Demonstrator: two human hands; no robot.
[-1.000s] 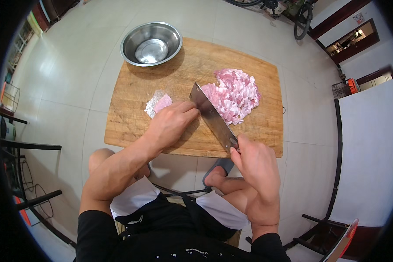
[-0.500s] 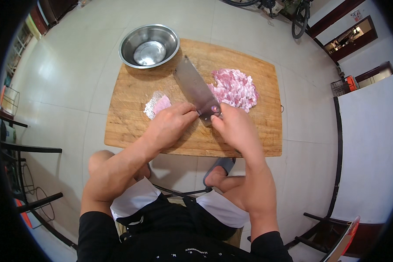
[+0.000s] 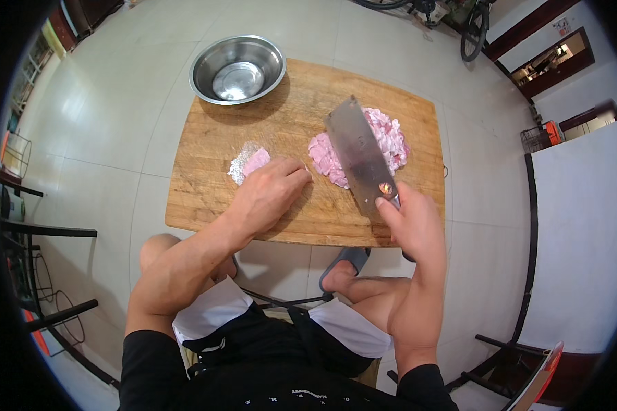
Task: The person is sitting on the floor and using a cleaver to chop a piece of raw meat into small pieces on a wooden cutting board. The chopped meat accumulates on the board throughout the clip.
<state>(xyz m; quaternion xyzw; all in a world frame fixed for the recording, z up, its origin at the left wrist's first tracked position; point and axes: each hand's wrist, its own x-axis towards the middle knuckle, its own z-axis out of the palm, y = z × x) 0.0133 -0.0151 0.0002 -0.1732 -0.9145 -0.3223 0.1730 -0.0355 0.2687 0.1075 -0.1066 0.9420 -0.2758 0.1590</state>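
My right hand (image 3: 418, 219) is wrapped round the handle of a cleaver (image 3: 358, 154). The broad grey blade slants up and left, covering part of a heap of sliced pink meat (image 3: 391, 139). To the left, my left hand (image 3: 271, 192) rests on the wooden cutting board (image 3: 206, 198) with its fingers curled down. It holds a piece of meat (image 3: 257, 161), whose pink end shows beyond the knuckles; the rest is under the hand. A whitish, lumpy patch (image 3: 240, 166) lies beside that end; I cannot tell what it is.
A steel bowl (image 3: 238, 81) stands at the board's far left corner. My legs and grey slippers (image 3: 353, 259) are below the near edge. Black metal bars (image 3: 48, 233) stand at the left, a white panel (image 3: 583, 233) at the right, and a bicycle (image 3: 473, 31) far off.
The cleaver has moved right, away from my left fingertips and over the meat heap. More sliced meat now shows left of the blade. My left hand has stayed nearly in place.
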